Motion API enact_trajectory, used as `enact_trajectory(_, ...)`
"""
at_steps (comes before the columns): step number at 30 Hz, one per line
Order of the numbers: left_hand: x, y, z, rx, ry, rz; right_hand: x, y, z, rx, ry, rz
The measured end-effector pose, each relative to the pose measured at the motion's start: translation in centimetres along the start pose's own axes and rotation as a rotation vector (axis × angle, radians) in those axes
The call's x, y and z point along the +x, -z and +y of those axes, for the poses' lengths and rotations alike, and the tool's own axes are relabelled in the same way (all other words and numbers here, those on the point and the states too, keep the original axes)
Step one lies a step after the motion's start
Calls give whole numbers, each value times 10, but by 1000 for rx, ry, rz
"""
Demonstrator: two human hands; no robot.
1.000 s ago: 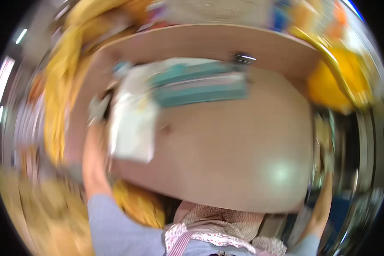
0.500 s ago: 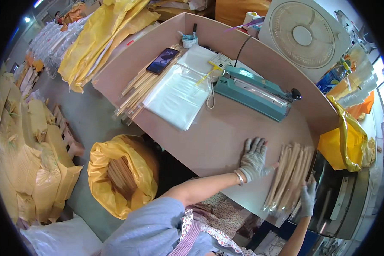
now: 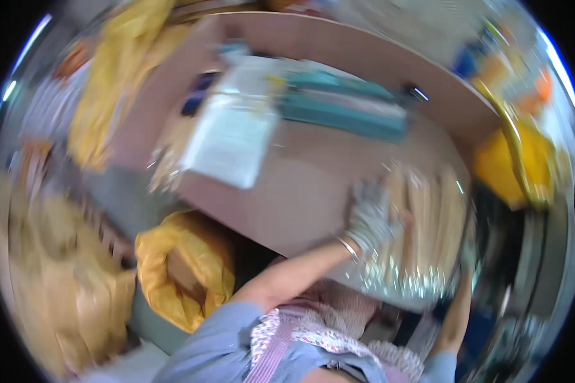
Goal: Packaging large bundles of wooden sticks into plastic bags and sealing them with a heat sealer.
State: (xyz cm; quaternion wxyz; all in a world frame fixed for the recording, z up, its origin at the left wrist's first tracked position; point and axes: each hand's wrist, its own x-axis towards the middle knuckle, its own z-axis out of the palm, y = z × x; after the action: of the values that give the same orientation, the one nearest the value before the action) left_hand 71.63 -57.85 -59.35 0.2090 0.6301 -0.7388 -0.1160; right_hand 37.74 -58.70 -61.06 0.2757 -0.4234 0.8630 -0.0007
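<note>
At the lower left, a yellow plastic sack (image 3: 150,252) gapes with a crumpled, folded-back rim; its contents are a tan-brown mass, too blurred to name. Clear plastic packets (image 3: 428,217) of slim, straight tan sticks lie side by side on the brownish tabletop (image 3: 306,204), near its right end, their film glinting along the near ends. The count of packets is lost in the motion blur.

The left hand (image 3: 369,218), in a pale fabric glove, lies palm down at the packets' left side, fingers extended and not closed around anything; the thumb side overlaps the nearest sticks. The right hand (image 3: 469,258) is a smear at the packets' right edge; whether it grips anything cannot be told.

Farther back, a stack of glossy, rectangular plastic sleeves (image 3: 227,143) sits beside a long teal bench sealer (image 3: 345,105). A smooth yellow bag (image 3: 514,166) hangs beyond the raised board's right end, its detail washed out.
</note>
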Motion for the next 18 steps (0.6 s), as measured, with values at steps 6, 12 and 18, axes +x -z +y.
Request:
enact_trajectory(6,16,0,17,-222,-39,6,-63,17,-31,-15,471,522)
enact_trajectory(12,19,-5,72,-357,258,-220,-80,-25,-69,-142,408,823)
enact_trajectory(18,12,3,57,-754,432,-119,-146,-64,-143,431,305,334)
